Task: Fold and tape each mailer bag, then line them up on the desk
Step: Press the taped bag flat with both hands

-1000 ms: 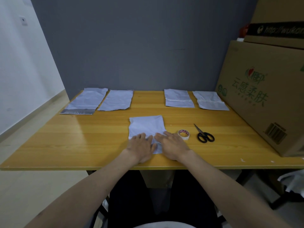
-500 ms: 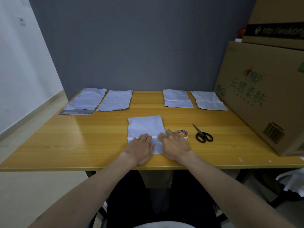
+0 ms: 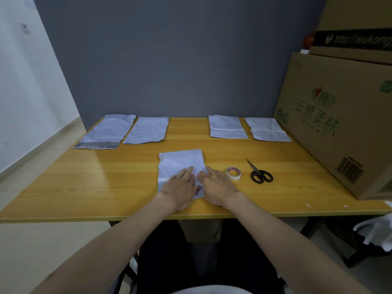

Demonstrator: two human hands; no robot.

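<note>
A folded white mailer bag [image 3: 180,162] lies near the front middle of the wooden desk [image 3: 106,183], with a strip of tape across its fold. My left hand [image 3: 180,186] and my right hand [image 3: 218,185] press flat on its near part, fingers straight. Two unfolded mailer bags, one [image 3: 107,131] and another [image 3: 147,130], lie at the back left. Two folded, taped bags, one [image 3: 227,129] and another [image 3: 266,129], lie at the back right. A roll of tape [image 3: 233,172] sits just right of my right hand.
Black-handled scissors [image 3: 259,172] lie right of the tape roll. A large cardboard box [image 3: 339,115] fills the desk's right side, with another box [image 3: 356,28] stacked on it. A grey wall stands behind the desk.
Both hands have slid a little further up the bag, still pressing it flat. The bag, tape roll and scissors stay where they were.
</note>
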